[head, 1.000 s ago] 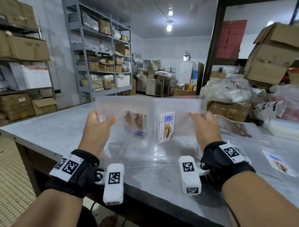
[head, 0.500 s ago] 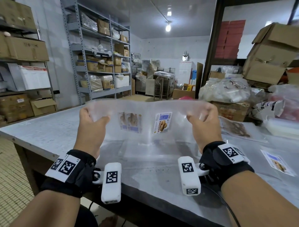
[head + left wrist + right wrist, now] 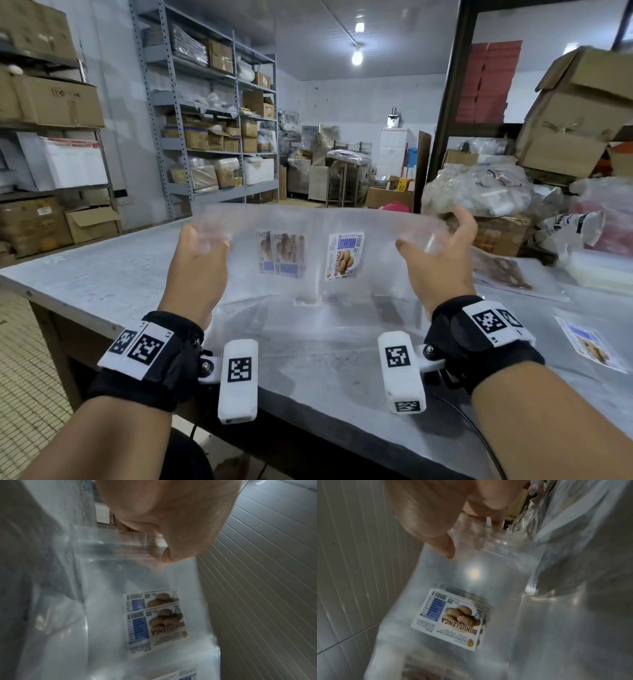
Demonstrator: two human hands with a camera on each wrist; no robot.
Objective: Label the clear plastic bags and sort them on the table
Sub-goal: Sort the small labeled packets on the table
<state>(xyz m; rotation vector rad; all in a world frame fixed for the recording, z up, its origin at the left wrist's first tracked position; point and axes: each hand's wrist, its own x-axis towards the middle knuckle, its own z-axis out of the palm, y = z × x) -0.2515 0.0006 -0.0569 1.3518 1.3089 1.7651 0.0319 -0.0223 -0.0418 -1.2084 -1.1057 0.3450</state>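
Both hands (image 3: 197, 260) (image 3: 436, 260) pinch clear bags (image 3: 308, 226) (biscuit labels (image 3: 344, 255) attached) by their top corners.

Both forearms out fwd, left hand (image 3: 197, 263) & right hand (image 3: 436, 263) raised, fingers curled, thumbs pinching inward.

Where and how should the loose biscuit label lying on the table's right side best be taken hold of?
Take the loose label by its near edge, coming from the right with the right hand. It lies flat on the table, so nothing stands up to grip: probably a fingertip must lift or slide one edge first, then pinch it thinly. Both hands now hold the clear bags.
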